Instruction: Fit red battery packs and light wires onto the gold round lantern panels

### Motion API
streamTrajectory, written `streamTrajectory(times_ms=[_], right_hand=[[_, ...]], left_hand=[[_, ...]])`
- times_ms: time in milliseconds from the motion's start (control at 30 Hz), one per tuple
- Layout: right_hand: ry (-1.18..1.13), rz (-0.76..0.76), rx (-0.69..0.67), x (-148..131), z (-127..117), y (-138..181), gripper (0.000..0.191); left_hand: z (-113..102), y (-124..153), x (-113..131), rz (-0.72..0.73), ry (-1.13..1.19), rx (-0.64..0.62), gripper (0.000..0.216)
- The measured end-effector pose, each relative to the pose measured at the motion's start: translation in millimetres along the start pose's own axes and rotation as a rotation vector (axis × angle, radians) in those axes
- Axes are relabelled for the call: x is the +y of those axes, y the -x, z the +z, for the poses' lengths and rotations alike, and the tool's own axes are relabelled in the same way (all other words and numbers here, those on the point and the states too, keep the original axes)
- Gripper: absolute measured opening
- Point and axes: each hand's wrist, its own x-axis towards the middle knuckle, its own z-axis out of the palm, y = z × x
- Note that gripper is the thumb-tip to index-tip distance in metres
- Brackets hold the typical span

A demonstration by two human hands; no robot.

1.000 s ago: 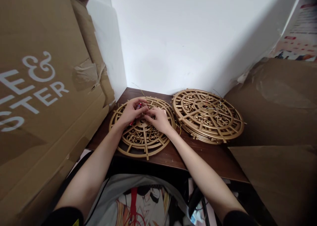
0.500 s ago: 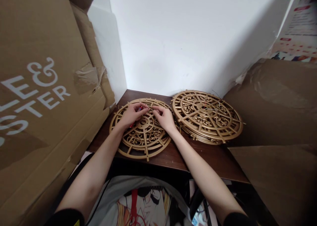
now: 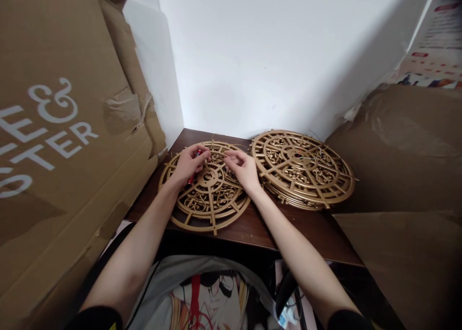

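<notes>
A gold openwork disc (image 3: 214, 224) with scroll patterns lies flat on the dark wooden table, in front of me. Over its upper left part my left hand (image 3: 188, 164) is closed around a slim red tool (image 3: 191, 179), whose working end I cannot make out. My right hand (image 3: 244, 168) is over the disc's upper right, its thumb and fingers drawn together; whatever is between them is too small or hidden to name. Thin wires stick up at the disc's far edge.
To the right stands a stack of similar gold discs (image 3: 299, 176), with thin wires on top. Cardboard boxes flank the dark table (image 3: 288, 224): a printed box (image 3: 72, 185) on the left, another box (image 3: 407, 147) on the right. A white wall (image 3: 252, 55) rises behind.
My hands have moved apart: the left slightly up and left, the right a little to the right. More of the disc's centre shows between them.
</notes>
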Motion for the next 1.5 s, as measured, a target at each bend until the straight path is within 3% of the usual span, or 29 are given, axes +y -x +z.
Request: streamTrajectory(times_ms=[133,300,400,533,700,933,1100,1500], right_hand=[[-0.065,-0.001,0.034,4,2,-1,0.035],[0.221,-0.176,0.109,0,0,5,0.027],[0.306,-0.237,0.065,-4,1,8,0.017],[0.221,-0.217,-0.004,-3,3,6,0.025],[0.216,-0.261,-0.026,-1,4,6,0.012],[-0.025,-0.079,-0.045,-8,9,11,0.022],[-0.209,-0.035,-0.052,-12,12,10,0.025],[-0.169,-0.188,0.14,-24,12,20,0.018]], left_hand=[[1,0,2,-0.003,-0.01,-0.005,0.024],[1,1,1,0.001,-0.071,-0.024,0.023],[0,2,2,0.014,-0.106,-0.052,0.024],[-1,4,4,0.018,-0.233,-0.151,0.022],[0,5,8,0.061,-0.34,-0.234,0.022],[-1,4,6,0.094,-0.38,-0.279,0.018],[-3,2,3,0.087,-0.377,-0.319,0.017],[-1,-1,2,0.126,-0.497,-0.303,0.018]])
